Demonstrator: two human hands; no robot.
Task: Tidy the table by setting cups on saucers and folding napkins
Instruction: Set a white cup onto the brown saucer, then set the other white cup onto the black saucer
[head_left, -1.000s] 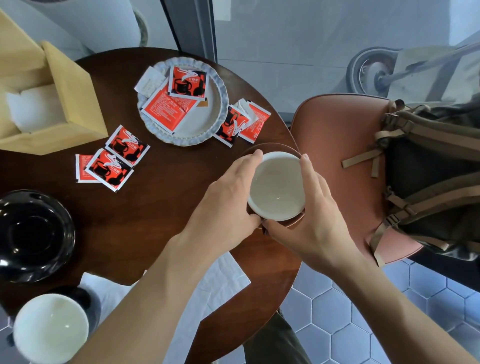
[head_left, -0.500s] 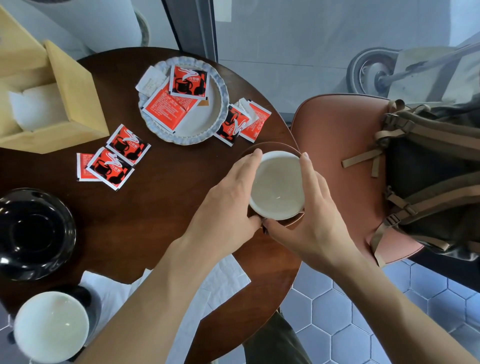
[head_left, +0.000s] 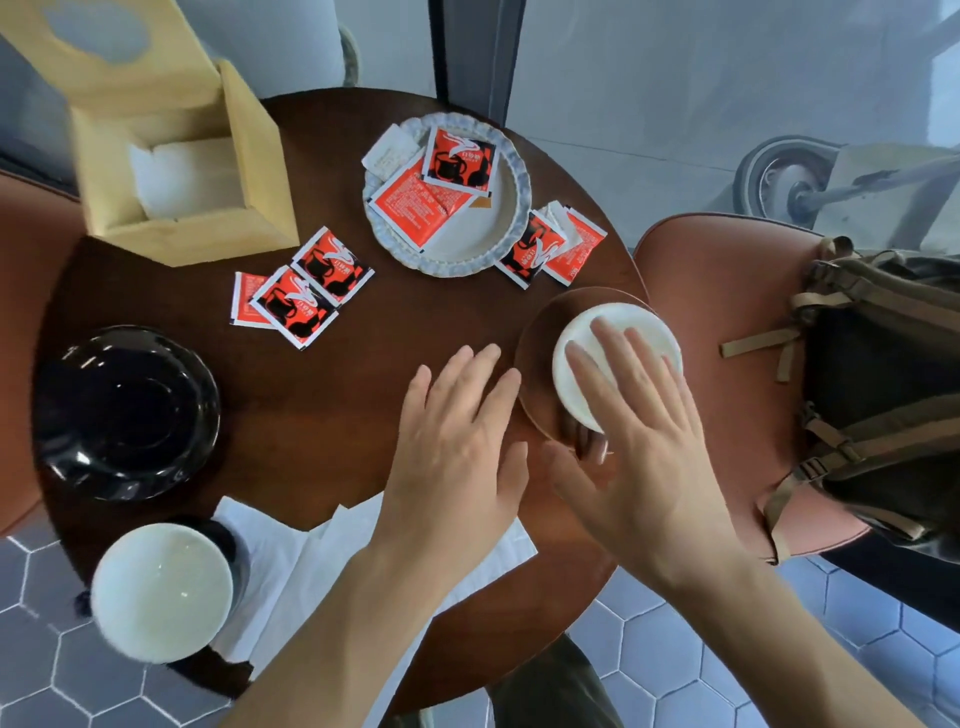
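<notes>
A white cup (head_left: 644, 332) stands on a brown saucer (head_left: 540, 343) at the table's right edge. My right hand (head_left: 639, 441) hovers over the cup with straight, spread fingers and hides its near half. My left hand (head_left: 457, 441) floats open just left of the saucer, holding nothing. A second white cup (head_left: 161, 590) with a dark outside sits at the near left, on a corner of an unfolded white napkin (head_left: 296, 566). A black saucer (head_left: 124, 410) lies at the left. My left forearm covers part of the napkin.
A scalloped plate (head_left: 506, 228) at the back holds red coffee sachets; more sachets (head_left: 301, 291) lie loose on the round wooden table (head_left: 322, 405). A wooden tissue box (head_left: 171, 171) stands back left. A red chair (head_left: 727, 322) with a backpack (head_left: 883, 389) is on the right.
Both hands have let go of the white cup and drawn back with fingers spread. The cup now stands alone on the brown saucer. The camera view has shifted left.
</notes>
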